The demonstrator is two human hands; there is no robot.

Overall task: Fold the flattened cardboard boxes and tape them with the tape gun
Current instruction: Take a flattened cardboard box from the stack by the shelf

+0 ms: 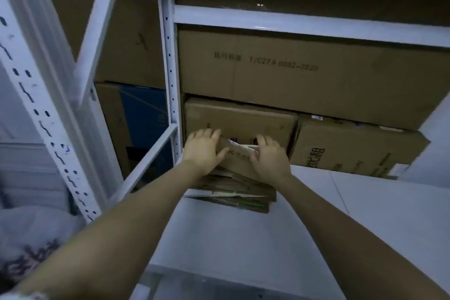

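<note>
A stack of flattened cardboard boxes [233, 187] lies on the white shelf surface [267, 238], in front of the stored cartons. Both arms reach forward onto it. My left hand [203, 150] rests on the top sheet's left side, fingers over its far edge and thumb lying across the cardboard. On the right side, my right hand [269, 156] has its fingers curled over the top sheet's far edge, by a white label. No tape gun is in view.
Closed brown cartons fill the shelf behind the stack: one directly behind [239, 117], one to the right [353, 148] and a long one above [304, 75]. White slotted rack posts [170, 68] and braces stand at left. A light bundle lies at lower left [31, 238].
</note>
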